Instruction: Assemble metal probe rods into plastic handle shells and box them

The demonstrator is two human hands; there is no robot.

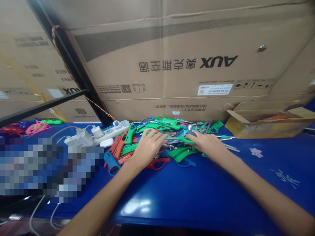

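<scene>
A heap of long-necked lighters [178, 154] with green, red, orange and blue handles and thin metal tubes lies on the blue table. My left hand [150, 144] rests over the heap's middle, its fingers curled down by the tubes; what they pinch is hidden. To its right, my right hand [206, 141] is closed on a green-handled lighter [185, 140], whose front points toward my left fingers. A blue piece [183, 132] shows just beyond the right fingertips. Below my left wrist lies a red handle [157, 163].
A white power strip [114, 131] with plugged-in chargers stands left of the heap. At the right is an open cardboard box [265, 127] with something orange inside. Large cardboard [172, 39] walls off the back. A black metal frame [73, 62] rises at left. Pink cord [36, 127] lies far left.
</scene>
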